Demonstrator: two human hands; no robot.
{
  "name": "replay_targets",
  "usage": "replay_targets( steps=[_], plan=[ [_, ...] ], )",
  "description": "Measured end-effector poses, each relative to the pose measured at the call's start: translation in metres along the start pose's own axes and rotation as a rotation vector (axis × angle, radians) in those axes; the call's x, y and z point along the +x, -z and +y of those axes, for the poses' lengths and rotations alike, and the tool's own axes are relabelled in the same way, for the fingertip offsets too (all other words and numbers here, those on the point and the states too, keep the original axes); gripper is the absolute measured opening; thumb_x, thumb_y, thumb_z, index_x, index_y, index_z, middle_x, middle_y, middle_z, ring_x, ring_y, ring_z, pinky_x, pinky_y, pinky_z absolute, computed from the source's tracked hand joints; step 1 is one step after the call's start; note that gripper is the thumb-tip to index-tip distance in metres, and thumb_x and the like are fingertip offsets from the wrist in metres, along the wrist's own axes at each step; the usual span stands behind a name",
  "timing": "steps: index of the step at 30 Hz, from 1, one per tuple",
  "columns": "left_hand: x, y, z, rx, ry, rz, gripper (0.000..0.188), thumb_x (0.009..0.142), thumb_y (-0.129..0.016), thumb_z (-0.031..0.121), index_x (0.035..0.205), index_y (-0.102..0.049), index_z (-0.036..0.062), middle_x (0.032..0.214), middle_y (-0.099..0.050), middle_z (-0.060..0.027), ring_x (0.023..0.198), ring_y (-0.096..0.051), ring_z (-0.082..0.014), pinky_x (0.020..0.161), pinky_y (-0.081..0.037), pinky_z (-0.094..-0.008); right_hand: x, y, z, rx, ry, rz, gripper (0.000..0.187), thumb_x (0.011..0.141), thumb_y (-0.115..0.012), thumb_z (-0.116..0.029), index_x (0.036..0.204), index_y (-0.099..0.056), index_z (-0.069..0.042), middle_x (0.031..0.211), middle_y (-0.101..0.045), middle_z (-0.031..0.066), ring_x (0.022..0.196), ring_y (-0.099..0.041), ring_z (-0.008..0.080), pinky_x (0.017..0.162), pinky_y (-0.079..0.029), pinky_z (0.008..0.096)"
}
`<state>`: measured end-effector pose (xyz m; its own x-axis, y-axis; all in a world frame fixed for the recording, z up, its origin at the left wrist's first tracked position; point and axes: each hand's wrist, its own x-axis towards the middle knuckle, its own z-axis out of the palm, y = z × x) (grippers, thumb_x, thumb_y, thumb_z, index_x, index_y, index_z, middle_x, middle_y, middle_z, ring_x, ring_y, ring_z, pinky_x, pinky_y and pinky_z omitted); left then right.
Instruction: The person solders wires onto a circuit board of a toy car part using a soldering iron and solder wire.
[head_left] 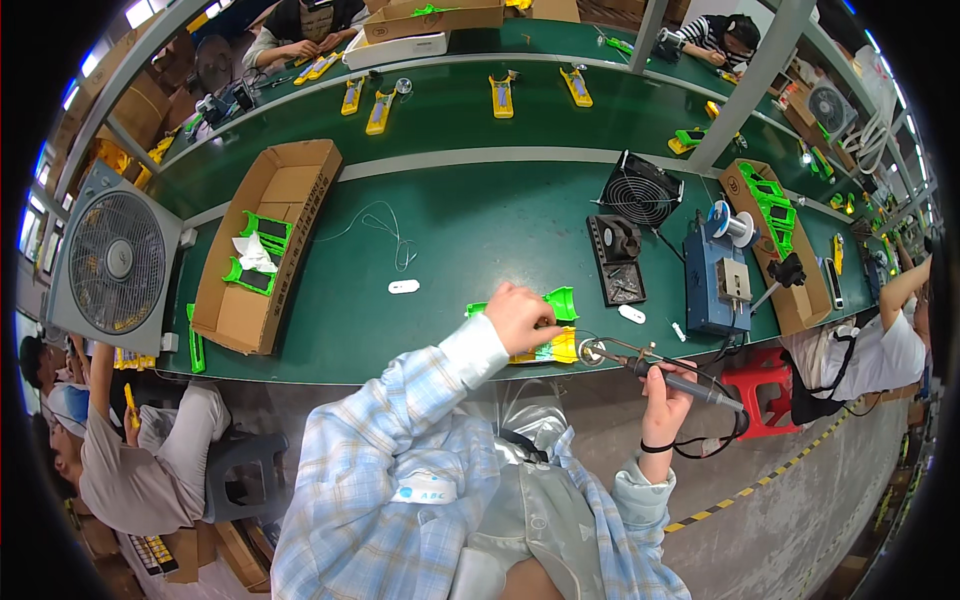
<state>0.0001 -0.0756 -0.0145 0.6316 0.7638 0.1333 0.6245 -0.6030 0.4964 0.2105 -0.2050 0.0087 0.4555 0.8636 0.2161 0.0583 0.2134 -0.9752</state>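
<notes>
My left hand (520, 318) is over a yellow plastic housing (564, 346) at the bench's front edge, its fingers bent and closed. What they pinch, if anything, is hidden. Behind it lies a green plastic housing (563, 303), partly covered by the hand. In my right hand (664, 404) is a soldering iron (700, 388) with a thin metal guide along it and a dark cable. The iron's front end points left, to a small round metal part (592, 351) beside the yellow housing. Whether the tip touches it I cannot tell.
A black fan (642, 190), a black iron stand (618, 245) and a blue machine with a solder spool (715, 280) stand at right. Cardboard boxes (322, 165) flank the work area. A grey fan (115, 255) is at far left. Co-workers sit around.
</notes>
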Motion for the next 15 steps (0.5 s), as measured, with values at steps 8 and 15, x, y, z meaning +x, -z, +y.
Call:
replay_targets(
  steps=[8, 15],
  plan=[
    [-0.001, -0.025, -0.003, 0.006, -0.021, 0.089, 0.016, 0.068, -0.063, 0.027, 0.067, -0.066, 0.0118, 0.067, -0.062, -0.0015, 0.072, -0.053, -0.0193, 0.075, -0.032, -0.0325, 0.0, 0.025, 0.005, -0.035, -0.062, 0.037, 0.02, 0.081, -0.057, -0.004, 0.095, -0.042, -0.005, 0.086, -0.048, 0.0039, 0.068, -0.051, 0.009, 0.063, -0.044, 0.0212],
    [-0.006, -0.017, -0.003, -0.094, -0.058, 0.061, 0.019, 0.071, -0.065, 0.03, 0.07, -0.067, 0.0114, 0.073, -0.063, -0.0017, 0.078, -0.055, -0.018, 0.077, -0.033, -0.0329, 0.002, 0.025, 0.006, -0.021, -0.068, 0.02, 0.021, 0.081, -0.058, -0.004, 0.095, -0.043, -0.005, 0.087, -0.047, 0.0033, 0.068, -0.05, 0.0091, 0.063, -0.045, 0.0216]
  ],
)
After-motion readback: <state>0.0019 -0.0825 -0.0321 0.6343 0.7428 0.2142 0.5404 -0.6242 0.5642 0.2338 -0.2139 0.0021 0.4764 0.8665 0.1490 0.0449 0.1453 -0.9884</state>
